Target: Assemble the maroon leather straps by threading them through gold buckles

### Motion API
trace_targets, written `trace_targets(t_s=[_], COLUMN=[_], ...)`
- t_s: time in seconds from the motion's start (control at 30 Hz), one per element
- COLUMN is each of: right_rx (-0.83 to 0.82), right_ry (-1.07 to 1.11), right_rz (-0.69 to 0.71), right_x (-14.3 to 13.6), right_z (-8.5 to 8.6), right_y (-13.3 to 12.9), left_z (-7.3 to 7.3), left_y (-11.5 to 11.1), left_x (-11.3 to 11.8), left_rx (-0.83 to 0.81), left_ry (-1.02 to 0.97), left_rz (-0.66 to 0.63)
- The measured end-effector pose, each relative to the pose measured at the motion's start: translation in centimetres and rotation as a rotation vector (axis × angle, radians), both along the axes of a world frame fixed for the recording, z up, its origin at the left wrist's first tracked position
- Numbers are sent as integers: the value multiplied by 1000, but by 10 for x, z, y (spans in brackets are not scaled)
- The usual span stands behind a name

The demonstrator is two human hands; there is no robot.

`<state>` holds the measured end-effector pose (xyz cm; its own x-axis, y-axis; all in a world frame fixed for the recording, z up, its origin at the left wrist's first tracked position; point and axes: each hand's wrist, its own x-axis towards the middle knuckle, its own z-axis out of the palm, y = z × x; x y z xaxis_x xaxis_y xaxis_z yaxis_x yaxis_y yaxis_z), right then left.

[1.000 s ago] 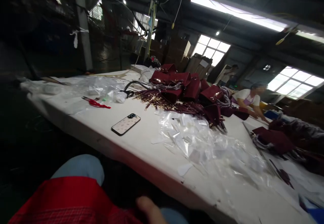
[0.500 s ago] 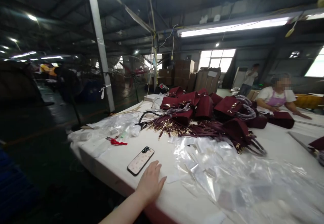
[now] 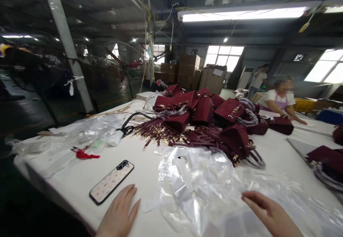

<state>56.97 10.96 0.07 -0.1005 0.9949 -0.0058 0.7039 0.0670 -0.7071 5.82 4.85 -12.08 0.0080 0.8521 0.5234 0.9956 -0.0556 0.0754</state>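
My left hand (image 3: 120, 210) lies on the white tabletop with its fingers stretched and its thumb apart, holding nothing. Just beyond its fingertips is a phone (image 3: 112, 182) in a patterned, black-edged case, camera side up. My right hand (image 3: 269, 210) reaches in from the lower right. Its thumb and fingertips come together on the edge of a clear plastic bag (image 3: 197, 183), one of several spread flat before me. Behind the bags are dark red straps (image 3: 206, 137) with gold-coloured clasps and a heap of dark red handbags (image 3: 202, 111), some with plastic-wrapped handles.
A red-handled tool (image 3: 87, 154) and more clear plastic (image 3: 88, 133) lie on the table's left side. At the far right, a person (image 3: 280, 97) in a purple apron leans over a dark red bag. A leaning pole (image 3: 66, 48) and a fan (image 3: 124, 65) stand beyond the table.
My right hand has come into view over the plastic bags. The view has turned and moved closer to the table, shifting the phone and my left hand leftward and lower in the picture.
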Motion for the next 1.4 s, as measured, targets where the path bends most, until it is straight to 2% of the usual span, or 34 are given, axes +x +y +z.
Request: trace_targets(t_s=[0.07,0.13,0.23,0.37,0.47,0.63,0.7,0.8,0.9,0.97,1.1,1.17,1.23,1.3,1.4], right_rx=[69,138,246,269,245,124,85,72,87,104,94,55,17,-2,15], right_ry=[-77,-157,-306,-433,-521,-619,-662,-729,-784,-815,-862,-871,-857,-814,-700], right_rz=[-7,6,23,22,37,212,218,187,219,265,336,343,336,316,262], right_x=[-5,-18,-43,-72,-94,-139,-156,-185,-223,-251,-294,-302,-302,-298,-288], right_z=[11,14,14,17,14,4,8,22,32,28,3,-5,-5,4,29], right_y=[37,64,93,129,141,129,133,157,192,212,233,235,234,230,224], left_z=[-4,-3,5,18,20,11,8,8,9,8,-3,-6,-2,9,31], left_y=[0,-1,-3,-4,-5,-8,-9,-13,-15,-15,-9,-8,-10,-14,-20], left_x=[-1,0,5,13,16,15,14,13,10,6,0,-1,0,2,4], left_rx=[39,57,40,-30,-45,46,76,102,113,124,147,90,-61,-256,-462], left_ry=[34,49,32,-22,-35,-18,-25,-42,-55,-65,-73,-91,-158,-269,-419], left_rz=[-3,-11,-27,-37,-22,-27,-52,-81,-112,-136,-176,-200,-223,-230,-224])
